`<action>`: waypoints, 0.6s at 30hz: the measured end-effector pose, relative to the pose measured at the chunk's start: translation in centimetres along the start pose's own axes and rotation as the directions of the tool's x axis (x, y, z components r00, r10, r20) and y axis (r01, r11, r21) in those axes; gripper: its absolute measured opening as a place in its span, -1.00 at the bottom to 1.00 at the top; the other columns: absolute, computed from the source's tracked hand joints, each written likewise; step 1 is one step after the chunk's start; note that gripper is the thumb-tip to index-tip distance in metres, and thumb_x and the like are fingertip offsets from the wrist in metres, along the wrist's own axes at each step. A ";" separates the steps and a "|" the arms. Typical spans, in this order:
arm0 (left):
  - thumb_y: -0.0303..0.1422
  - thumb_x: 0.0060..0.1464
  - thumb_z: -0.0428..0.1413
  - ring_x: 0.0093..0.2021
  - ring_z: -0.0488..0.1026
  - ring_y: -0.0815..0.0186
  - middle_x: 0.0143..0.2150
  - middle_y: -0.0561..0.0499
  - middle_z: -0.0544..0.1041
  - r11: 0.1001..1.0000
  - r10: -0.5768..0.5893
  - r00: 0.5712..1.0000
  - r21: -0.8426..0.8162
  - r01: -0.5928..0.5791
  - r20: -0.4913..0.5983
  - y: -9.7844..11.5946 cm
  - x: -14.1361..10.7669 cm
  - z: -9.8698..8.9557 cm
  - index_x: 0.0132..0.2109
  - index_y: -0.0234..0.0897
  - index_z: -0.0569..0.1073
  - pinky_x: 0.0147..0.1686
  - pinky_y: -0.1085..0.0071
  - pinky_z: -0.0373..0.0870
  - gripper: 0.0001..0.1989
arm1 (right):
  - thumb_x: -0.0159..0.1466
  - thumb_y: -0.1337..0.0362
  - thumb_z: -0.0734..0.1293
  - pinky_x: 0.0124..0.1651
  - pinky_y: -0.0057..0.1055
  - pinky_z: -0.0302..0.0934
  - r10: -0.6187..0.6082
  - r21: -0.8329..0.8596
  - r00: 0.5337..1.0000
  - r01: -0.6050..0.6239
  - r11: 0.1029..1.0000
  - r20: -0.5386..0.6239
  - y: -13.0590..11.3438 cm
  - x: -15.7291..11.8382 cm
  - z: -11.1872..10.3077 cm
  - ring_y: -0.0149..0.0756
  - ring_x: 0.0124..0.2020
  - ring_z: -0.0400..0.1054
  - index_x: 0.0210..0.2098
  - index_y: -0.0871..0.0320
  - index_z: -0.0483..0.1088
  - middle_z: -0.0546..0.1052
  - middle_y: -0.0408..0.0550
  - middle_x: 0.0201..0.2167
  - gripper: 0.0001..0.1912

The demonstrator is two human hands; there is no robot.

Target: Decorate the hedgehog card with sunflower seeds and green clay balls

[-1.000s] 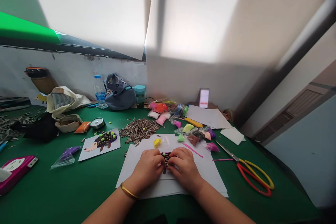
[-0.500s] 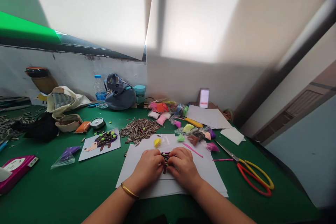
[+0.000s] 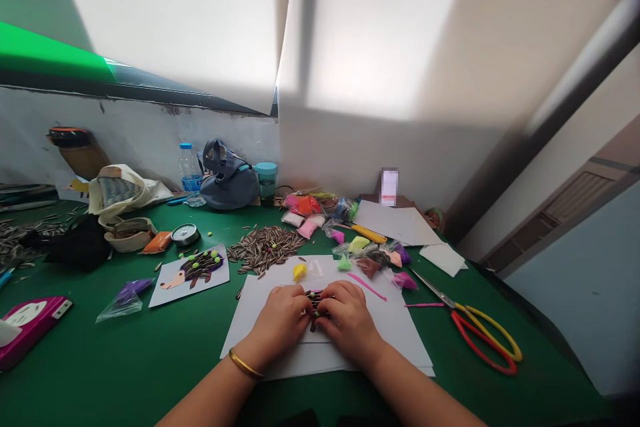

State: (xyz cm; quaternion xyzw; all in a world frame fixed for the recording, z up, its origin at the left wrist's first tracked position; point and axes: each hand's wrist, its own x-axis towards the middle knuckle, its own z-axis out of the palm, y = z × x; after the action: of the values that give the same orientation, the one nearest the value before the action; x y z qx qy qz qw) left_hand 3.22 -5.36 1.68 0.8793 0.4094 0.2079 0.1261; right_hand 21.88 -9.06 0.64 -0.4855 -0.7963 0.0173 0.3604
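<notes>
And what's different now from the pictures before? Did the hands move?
Only a tiny bit: the right hand seems to have edged its fingers slightly left, toward the left hand, over the seed-covered piece. I can't see anything picked up or let go. The left hand, seed pile, hedgehog card and scissors look the same.

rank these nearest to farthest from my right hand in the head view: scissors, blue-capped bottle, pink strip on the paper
1. Pink strip, on the paper, just beyond the right hand.
2. Scissors, on the table, to its right.
3. Blue-capped bottle, at the back, to its left.
</notes>
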 end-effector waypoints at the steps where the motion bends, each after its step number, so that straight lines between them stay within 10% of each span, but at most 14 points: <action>1: -0.49 0.02 0.20 -0.24 0.44 0.24 -0.33 0.05 0.52 1.000 -0.003 1.000 -0.007 0.003 0.001 0.0 0.0 0.0 -0.36 -0.17 0.57 -0.22 0.31 0.19 -0.89 | 0.09 0.29 0.53 0.00 -0.17 0.10 0.005 0.009 1.000 -0.005 1.000 0.000 0.0 0.0 -0.1 -0.16 -0.10 0.30 -0.35 0.05 0.48 0.52 -0.11 -0.23 -0.83; 10: -0.47 0.15 0.06 -0.13 0.43 0.23 -0.16 -0.04 0.50 0.963 -0.016 0.997 -0.271 -0.007 -0.081 0.1 0.0 -1.7 -0.05 -0.16 0.55 -0.11 0.32 0.33 -0.72 | 0.21 0.31 0.42 -0.03 -0.18 0.14 -0.004 0.092 0.999 0.009 0.996 -0.051 0.1 0.1 -1.0 -0.16 -0.12 0.31 -0.24 0.07 0.47 0.51 -0.08 -0.23 -0.88; 18: -0.34 0.20 0.06 -0.28 0.47 0.32 -0.27 0.05 0.51 0.672 -0.153 0.987 -0.737 0.074 -0.041 0.5 -0.1 -0.4 0.23 -0.19 0.26 -0.18 0.32 0.44 -0.54 | 0.31 0.26 0.32 0.01 -0.15 0.17 -0.059 0.094 0.991 0.071 0.993 -0.123 -0.8 0.5 -1.2 -0.15 -0.08 0.33 -0.03 0.04 0.44 0.52 -0.03 -0.18 -0.77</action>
State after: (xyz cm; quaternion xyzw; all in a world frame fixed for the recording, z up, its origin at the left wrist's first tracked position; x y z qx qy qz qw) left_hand 3.31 -5.80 2.22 0.7167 0.3515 0.3893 0.4596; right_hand 21.90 -9.50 2.12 -0.4411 -0.7869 0.0154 0.4312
